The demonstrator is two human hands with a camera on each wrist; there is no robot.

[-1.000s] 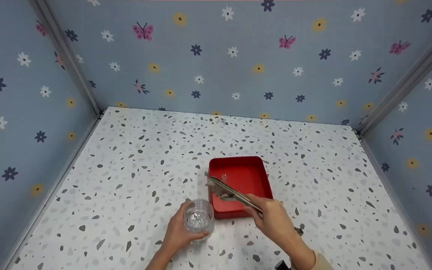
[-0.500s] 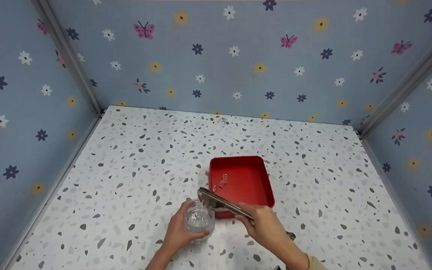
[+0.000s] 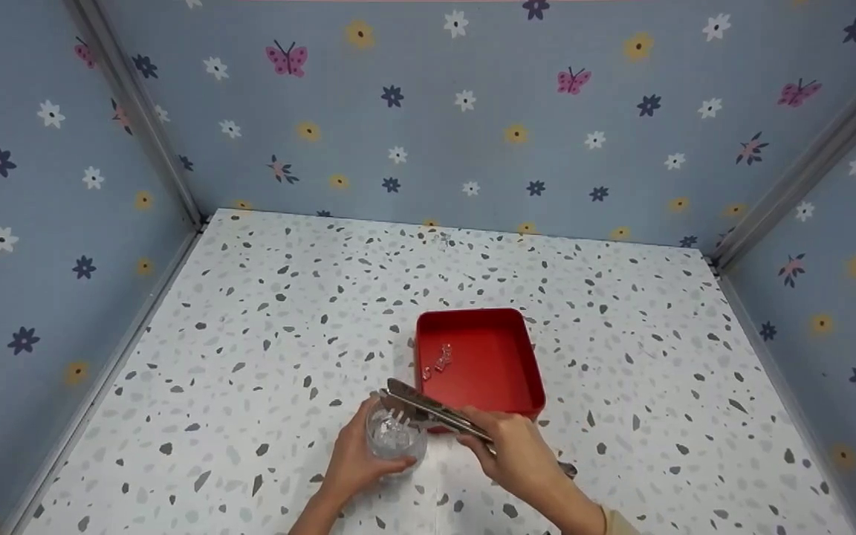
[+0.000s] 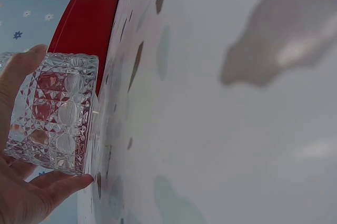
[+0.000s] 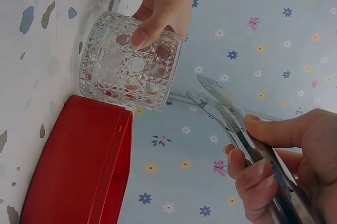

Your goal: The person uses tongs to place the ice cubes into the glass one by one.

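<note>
My left hand (image 3: 357, 455) grips a clear cut-glass tumbler (image 3: 398, 443), thumb on one side and fingers round the other. In the left wrist view the tumbler (image 4: 60, 111) stands upright, its base close to the tabletop, with a faceted pattern round its wall. My right hand (image 3: 521, 449) holds metal tongs (image 3: 439, 412), whose tips overlap the tumbler's mouth in the head view. Seen from the right wrist, the two arms of the tongs (image 5: 234, 121) lie near each other and their tips point toward the rim; I cannot tell whether anything is between them.
A square red tray (image 3: 491, 364) sits just beyond the hands, beside the tumbler. Several small clear pieces (image 3: 443, 358) lie along its left side. The speckled white tabletop (image 3: 287, 297) is enclosed by blue flowered panels (image 3: 428, 111) at the back and both sides.
My right hand has brought the tongs from over the tray's left side down and left to the tumbler's mouth, uncovering clear pieces in the tray. The left hand and tumbler stay put.
</note>
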